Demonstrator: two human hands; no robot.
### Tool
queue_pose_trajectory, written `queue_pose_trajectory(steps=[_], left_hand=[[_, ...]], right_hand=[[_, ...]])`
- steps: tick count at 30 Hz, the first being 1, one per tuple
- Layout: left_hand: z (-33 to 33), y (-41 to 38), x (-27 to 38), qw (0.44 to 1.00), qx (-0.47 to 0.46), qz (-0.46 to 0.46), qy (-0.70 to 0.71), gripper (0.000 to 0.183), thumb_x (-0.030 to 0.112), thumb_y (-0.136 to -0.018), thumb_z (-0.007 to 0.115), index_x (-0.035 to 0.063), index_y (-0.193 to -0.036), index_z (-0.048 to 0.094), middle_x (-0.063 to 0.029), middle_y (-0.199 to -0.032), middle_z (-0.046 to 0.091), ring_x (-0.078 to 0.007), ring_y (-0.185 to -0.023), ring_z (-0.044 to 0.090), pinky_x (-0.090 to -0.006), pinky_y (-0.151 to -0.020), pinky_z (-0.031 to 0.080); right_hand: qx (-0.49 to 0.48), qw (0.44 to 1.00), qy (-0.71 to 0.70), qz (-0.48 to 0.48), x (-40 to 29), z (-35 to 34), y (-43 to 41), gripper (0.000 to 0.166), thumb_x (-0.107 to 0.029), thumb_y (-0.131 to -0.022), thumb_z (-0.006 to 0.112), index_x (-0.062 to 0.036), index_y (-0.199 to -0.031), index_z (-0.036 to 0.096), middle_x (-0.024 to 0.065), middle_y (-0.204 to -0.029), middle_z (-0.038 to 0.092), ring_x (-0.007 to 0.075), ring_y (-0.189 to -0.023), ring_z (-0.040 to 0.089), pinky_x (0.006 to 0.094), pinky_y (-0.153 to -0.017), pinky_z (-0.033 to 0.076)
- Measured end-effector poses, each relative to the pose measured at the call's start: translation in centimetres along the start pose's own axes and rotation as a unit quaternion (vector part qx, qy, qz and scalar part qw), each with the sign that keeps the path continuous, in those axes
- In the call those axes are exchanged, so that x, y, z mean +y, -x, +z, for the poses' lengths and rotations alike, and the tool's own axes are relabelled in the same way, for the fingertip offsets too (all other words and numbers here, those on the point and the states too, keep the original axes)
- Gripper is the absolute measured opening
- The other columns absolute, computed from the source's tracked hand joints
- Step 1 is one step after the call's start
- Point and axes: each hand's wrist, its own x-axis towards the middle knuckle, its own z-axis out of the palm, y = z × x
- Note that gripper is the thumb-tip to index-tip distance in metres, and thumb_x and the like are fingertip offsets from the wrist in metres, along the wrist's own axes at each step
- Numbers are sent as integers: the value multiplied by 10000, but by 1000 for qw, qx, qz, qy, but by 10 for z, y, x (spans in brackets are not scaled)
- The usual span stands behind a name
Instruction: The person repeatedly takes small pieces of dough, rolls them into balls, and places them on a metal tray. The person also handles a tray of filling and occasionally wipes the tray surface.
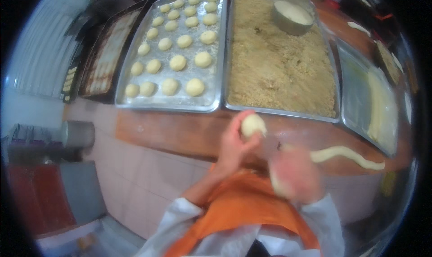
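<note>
My left hand [236,144] holds a pale, round dough ball [253,125], its thumb and fingers curled around the sides. The ball is over the front strip of the wooden table [189,130]. To its right and lower, my right hand [297,172] is badly blurred, and I cannot tell what its fingers do. A pale edge shows along that hand's left side, too smeared to identify. Just past the right hand, a rope of dough [347,154] lies curved on the wood, its left end partly hidden by the hand.
Beyond my hands, a metal tray [168,101] carries rows of dough balls. Beside it, another tray [283,112] holds a brown crumbly mass and a round metal container [292,27] of white powder. A greasy tray [354,88] stands right. A darkened baking pan [111,54] sits far left.
</note>
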Motion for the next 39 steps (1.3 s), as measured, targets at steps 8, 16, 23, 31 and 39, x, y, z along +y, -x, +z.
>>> queue_pose_trajectory(steps=[8,16,23,31,39], left_hand=[[-114,11,-51,824,85,273,-489,584,66,-676,687,24,-1200,433,-180,-1170,483,-330,-1053,491,-389,-886,409],[-134,26,-72,768,3,202,-607,620,133,-737,624,24,-1279,344,-199,-1310,352,-362,-1207,338,-444,-1002,259],[-121,20,-66,768,-50,140,-623,648,263,-775,585,15,-1301,300,-201,-1348,291,-361,-1251,262,-459,-1029,196],[-140,9,-74,930,42,68,-360,472,179,-808,533,3,-1227,406,-216,-1305,341,-369,-1192,328,-398,-993,263],[-113,28,-68,916,38,69,-394,469,65,-695,684,48,-1116,477,-138,-1080,538,-299,-998,511,-364,-840,415]], right_hand=[[249,924,-180,230,24,27,35,248,89,-732,580,-33,-916,466,107,-928,540,166,-857,519,276,-769,424],[201,919,-225,255,35,36,30,254,96,-741,572,-23,-942,470,108,-958,546,178,-920,520,297,-836,407],[187,900,-260,297,34,43,21,230,77,-744,575,-25,-934,494,88,-978,554,161,-946,517,281,-859,392],[135,930,-226,258,32,54,31,210,47,-749,581,-23,-937,520,74,-957,580,154,-926,546,281,-833,423],[84,925,-200,311,43,58,31,185,-31,-786,572,-18,-965,527,75,-975,579,156,-946,540,279,-852,412]])
